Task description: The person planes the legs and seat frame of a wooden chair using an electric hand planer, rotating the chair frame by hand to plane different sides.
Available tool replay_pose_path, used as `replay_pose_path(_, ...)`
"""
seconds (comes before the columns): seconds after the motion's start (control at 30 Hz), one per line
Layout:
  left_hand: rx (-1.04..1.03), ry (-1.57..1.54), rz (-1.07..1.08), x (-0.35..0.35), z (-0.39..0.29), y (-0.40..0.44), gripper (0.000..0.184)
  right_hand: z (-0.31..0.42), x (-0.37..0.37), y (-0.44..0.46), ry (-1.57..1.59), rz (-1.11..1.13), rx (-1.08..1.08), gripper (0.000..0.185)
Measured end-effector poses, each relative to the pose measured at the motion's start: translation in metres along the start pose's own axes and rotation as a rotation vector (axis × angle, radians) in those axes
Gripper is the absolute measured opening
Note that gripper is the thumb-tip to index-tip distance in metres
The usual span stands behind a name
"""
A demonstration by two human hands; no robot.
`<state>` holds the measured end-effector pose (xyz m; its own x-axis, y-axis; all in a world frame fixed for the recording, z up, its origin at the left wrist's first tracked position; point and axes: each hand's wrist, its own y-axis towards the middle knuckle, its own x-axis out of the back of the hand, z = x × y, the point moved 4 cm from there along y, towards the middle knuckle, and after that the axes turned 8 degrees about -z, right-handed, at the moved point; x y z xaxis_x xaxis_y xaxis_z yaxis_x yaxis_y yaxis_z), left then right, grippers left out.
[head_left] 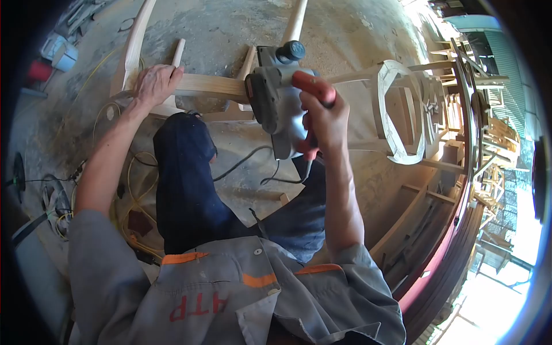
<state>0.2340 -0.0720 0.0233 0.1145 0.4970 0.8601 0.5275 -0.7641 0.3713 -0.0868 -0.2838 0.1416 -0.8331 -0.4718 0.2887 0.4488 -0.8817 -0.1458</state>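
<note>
My right hand [329, 122] is wrapped round the red handle of a grey power planer [287, 112], right of the middle. The planer lies across the right part of a pale wooden frame [210, 86], hiding the wood beneath it. A dark knob sits at its far end, and a black cord runs from its near end. At the frame's left corner my left hand [155, 85] is closed over the wood, beside an upright leg. My knee, in dark trousers, is close below the frame's rail.
A pale curved wooden frame [382, 115] stands at the right, near a long wooden rack [414, 210]. More wooden pieces are stacked beyond. Yellow hoses [133, 190] and cables lie on the floor at the left. A white bucket [62, 53] and a red container [40, 71] stand at the upper left.
</note>
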Motion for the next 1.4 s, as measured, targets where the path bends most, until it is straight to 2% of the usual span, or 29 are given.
replay_pose_path(0.1,0.096,0.014,0.069,0.001,-0.003,0.002,0.052,-0.006,-0.003,0.016,0.100,-0.008,0.011,0.037)
replay_pose_path(0.23,0.082,0.032,0.021,0.006,-0.004,0.004,0.054,-0.024,0.012,0.004,0.120,-0.052,-0.013,0.037)
replay_pose_path(0.27,0.095,0.041,0.020,0.005,-0.002,0.003,0.054,-0.021,0.012,-0.014,0.164,-0.055,-0.078,0.040)
replay_pose_path(0.37,0.081,0.033,0.014,0.003,-0.002,0.001,0.053,-0.026,0.016,-0.051,0.130,0.003,-0.064,0.053)
replay_pose_path(0.57,0.005,0.002,0.002,0.002,-0.001,-0.001,0.051,-0.021,0.000,-0.041,0.001,-0.028,-0.016,0.061)
replay_pose_path(0.6,0.010,0.006,0.003,0.002,0.000,-0.002,0.051,-0.009,-0.003,-0.038,-0.002,-0.012,-0.059,0.057)
replay_pose_path(0.7,-0.008,0.006,-0.011,0.003,-0.004,-0.001,0.050,0.003,-0.012,-0.014,-0.052,-0.013,0.023,0.052)
replay_pose_path(0.77,0.017,0.043,0.002,0.005,-0.004,0.004,0.050,0.007,-0.020,0.009,0.010,-0.022,0.095,0.038)
replay_pose_path(0.83,0.048,0.042,0.037,0.003,-0.003,0.000,0.050,0.014,-0.024,0.037,0.002,-0.049,0.103,0.032)
replay_pose_path(0.93,0.115,-0.001,0.061,0.002,0.003,0.004,0.050,0.018,-0.016,0.051,0.187,-0.064,0.088,0.029)
replay_pose_path(0.97,0.143,0.005,0.042,0.007,0.007,0.003,0.050,0.013,-0.004,0.048,0.179,-0.149,0.039,0.032)
replay_pose_path(1.1,0.154,-0.045,0.028,0.008,0.023,-0.014,0.051,0.002,0.041,-0.004,0.196,-0.233,-0.039,0.035)
replay_pose_path(1.2,0.124,-0.040,0.036,0.002,0.017,-0.010,0.047,-0.010,0.049,-0.042,0.105,-0.251,-0.003,0.038)
replay_pose_path(1.33,0.128,0.074,0.057,-0.007,-0.001,0.003,0.053,-0.038,0.046,-0.079,0.064,-0.265,-0.039,0.053)
replay_pose_path(1.4,0.153,0.026,0.056,-0.009,0.004,-0.002,0.054,-0.042,0.038,-0.094,0.035,-0.226,-0.054,0.061)
